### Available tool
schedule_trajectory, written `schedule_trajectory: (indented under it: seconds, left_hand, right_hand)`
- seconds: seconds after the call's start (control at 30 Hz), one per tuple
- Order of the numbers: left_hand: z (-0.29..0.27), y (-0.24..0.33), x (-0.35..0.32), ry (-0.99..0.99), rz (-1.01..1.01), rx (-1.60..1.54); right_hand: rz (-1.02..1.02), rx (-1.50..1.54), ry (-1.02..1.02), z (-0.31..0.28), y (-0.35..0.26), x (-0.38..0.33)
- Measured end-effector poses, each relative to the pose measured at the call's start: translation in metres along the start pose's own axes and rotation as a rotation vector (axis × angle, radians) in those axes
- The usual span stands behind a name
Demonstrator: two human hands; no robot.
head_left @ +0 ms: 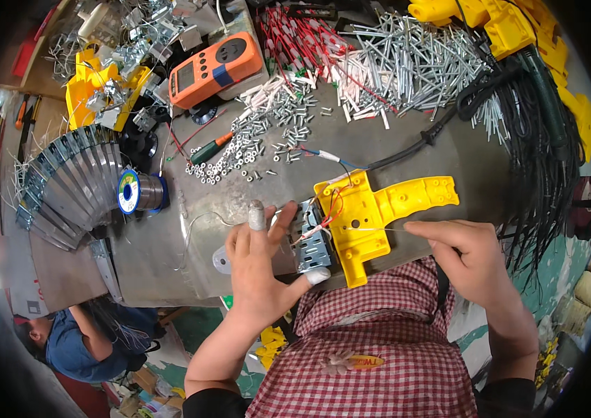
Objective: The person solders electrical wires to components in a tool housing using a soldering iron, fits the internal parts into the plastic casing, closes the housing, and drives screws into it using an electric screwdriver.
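My left hand [257,254], with white wraps on a finger and the thumb, grips a perforated metal bracket [315,252] by its edges. A flat metal blade partly hidden under that hand ends in a pale disc [221,261]. Against the bracket's right side lies a yellow plastic housing half [359,216], its handle stretching right. Red and white wires [333,209] run between the two, and a black cable [417,145] leads off from the housing's far end. My right hand [469,254] pinches a thin pale rod or wire [382,229], which reaches over the housing.
Screws and nuts [239,150] are scattered beyond the hands near a screwdriver [212,148]. An orange meter [215,70], a solder spool [141,191] and fanned metal blades [76,181] stand left. Long bolts [414,63] and black cables [539,153] lie right. A person [100,338] sits at lower left.
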State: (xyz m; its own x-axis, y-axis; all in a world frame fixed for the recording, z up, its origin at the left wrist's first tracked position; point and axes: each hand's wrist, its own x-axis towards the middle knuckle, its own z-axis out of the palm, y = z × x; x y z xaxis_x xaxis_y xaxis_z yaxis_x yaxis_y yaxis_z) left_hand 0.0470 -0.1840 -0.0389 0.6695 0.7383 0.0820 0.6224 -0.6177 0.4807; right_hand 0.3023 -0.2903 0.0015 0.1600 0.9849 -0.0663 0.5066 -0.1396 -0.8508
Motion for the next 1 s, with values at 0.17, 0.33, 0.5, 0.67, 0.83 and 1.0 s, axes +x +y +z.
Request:
schedule_trajectory:
  seconds: [0.17, 0.33, 0.5, 0.67, 0.83, 1.0]
  left_hand:
    - [0.003, -0.002, -0.003, 0.029, -0.003, -0.027]
    - [0.002, -0.002, -0.001, 0.041, 0.036, 0.012]
    - [0.002, -0.002, -0.001, 0.047, 0.042, -0.004]
    - [0.002, -0.003, -0.001, 0.061, 0.042, -0.023]
    - [0.001, -0.002, -0.001, 0.050, 0.052, -0.036]
    - [0.004, -0.003, -0.001, 0.084, 0.092, -0.055]
  right_hand:
    - [-0.032, -0.009, -0.020, 0.008, -0.005, 0.007]
    - [-0.013, -0.069, -0.072, 0.006, -0.010, 0.006]
    - [-0.021, -0.022, -0.009, 0.011, -0.008, 0.002]
    - [0.088, -0.008, -0.061, 0.010, -0.012, 0.003]
    - [-0.033, -0.139, -0.027, 0.013, -0.020, -0.004]
    - [0.383, 0.234, -0.219, 0.009, -0.008, 0.015]
